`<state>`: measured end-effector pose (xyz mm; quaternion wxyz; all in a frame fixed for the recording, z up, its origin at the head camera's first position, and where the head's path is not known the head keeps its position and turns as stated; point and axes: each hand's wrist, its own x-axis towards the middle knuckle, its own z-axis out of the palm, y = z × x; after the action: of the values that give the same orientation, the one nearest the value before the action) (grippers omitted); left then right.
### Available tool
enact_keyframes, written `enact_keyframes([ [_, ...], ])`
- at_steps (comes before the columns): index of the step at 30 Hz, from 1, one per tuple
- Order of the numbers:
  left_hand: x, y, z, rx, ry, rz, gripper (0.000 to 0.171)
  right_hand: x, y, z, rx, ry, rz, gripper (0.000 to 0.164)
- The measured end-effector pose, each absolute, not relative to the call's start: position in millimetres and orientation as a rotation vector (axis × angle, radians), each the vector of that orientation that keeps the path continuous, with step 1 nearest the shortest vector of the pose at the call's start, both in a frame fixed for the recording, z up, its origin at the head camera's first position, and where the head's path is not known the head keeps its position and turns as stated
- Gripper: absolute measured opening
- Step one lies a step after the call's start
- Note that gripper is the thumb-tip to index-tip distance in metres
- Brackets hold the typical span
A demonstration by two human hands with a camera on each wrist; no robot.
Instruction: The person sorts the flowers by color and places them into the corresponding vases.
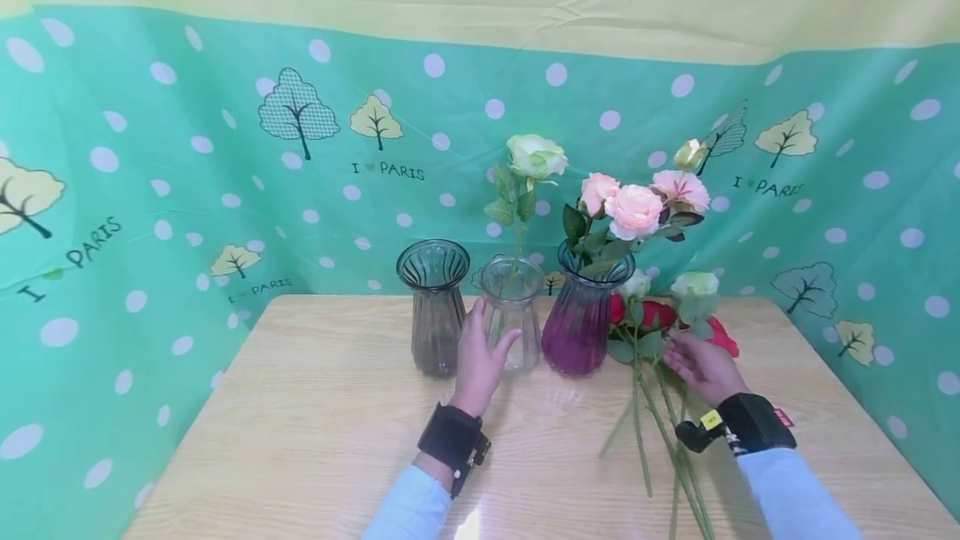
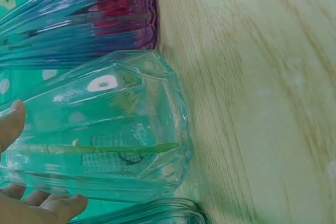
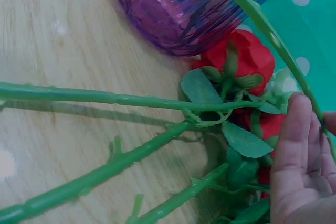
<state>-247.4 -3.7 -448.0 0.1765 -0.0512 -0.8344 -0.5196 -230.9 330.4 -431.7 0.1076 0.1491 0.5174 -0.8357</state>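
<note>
My left hand [image 1: 480, 361] holds the clear glass vase [image 1: 529, 343], thumb on one side and fingers on the other. Inside that vase stands a single white rose [image 1: 536, 157], the cut end of its stem [image 2: 152, 149] near the base in the left wrist view. Over on the right, my right hand [image 1: 705, 365] pinches a green flower stem [image 3: 265, 24] between thumb and fingers. Just beyond this hand is a white rose [image 1: 695, 286]. Red roses [image 3: 244, 59] lie below and beside the fingers, their green stems pointing toward the table's near side.
A purple vase [image 1: 573, 340] with pink roses [image 1: 633, 211] stands right of the clear one. To its left is a grey ribbed vase [image 1: 437, 332] without flowers. Behind the wooden table [image 1: 315, 423] hangs a green dotted cloth [image 1: 405, 219].
</note>
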Motion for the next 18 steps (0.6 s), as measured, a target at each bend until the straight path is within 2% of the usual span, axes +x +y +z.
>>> enact_keyframes([
  [9, -246.9, -2.2, -445.7, -0.175, -2.333, -1.461, 0.076, -221.0, 326.4, -414.1, 0.013, 1.217, -2.771, 0.023],
  [14, -247.3, -2.8, -445.0, -0.172, -2.334, -1.47, 0.076, -217.7, 315.6, -394.2, 0.087, 0.945, -2.933, 0.01],
  [18, -246.3, -3.2, -446.5, -0.156, -2.345, -1.488, 0.075, -215.1, 303.7, -380.4, 0.156, 0.78, -3.043, 0.007],
])
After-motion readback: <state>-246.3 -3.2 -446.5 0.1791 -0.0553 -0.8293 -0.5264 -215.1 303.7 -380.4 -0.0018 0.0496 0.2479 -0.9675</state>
